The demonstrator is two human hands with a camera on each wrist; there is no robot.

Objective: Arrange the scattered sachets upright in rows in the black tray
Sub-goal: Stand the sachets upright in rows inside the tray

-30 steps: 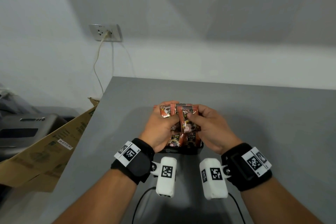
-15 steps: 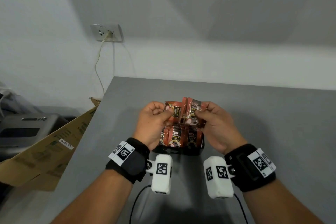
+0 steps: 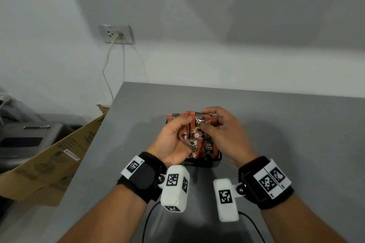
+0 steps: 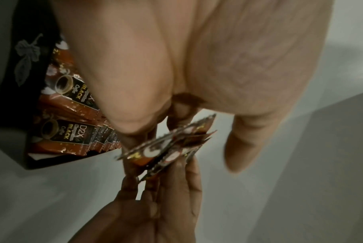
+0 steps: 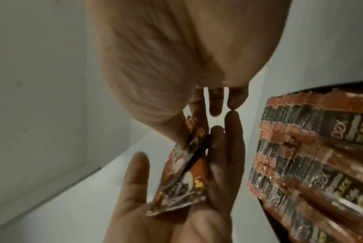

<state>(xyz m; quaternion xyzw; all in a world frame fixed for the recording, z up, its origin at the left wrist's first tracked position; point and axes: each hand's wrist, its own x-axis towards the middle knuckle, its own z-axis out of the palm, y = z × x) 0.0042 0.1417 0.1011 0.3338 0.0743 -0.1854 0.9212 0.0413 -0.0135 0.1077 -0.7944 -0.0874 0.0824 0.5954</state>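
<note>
Both hands meet at frame centre above the black tray [image 3: 214, 162]: left hand [image 3: 171, 142] and right hand [image 3: 223, 132] each pinch the small bunch of sachets [image 3: 197, 126], fingers curled narrow on its edges, apparently squaring it. Judged step: aligning loose sachets; next they need lowering upright beside the filled rows [image 5: 313, 148] already standing in the tray. Surface is a grey table [image 3: 296, 134]; white wall, wall socket [image 3: 116, 34] upper left, cardboard box [image 3: 49, 165] at left edge.

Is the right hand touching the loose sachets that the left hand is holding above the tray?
Touching. In the head view the right hand pinches the held sachets at their top edge, while the left hand grips them from the other side.
</note>
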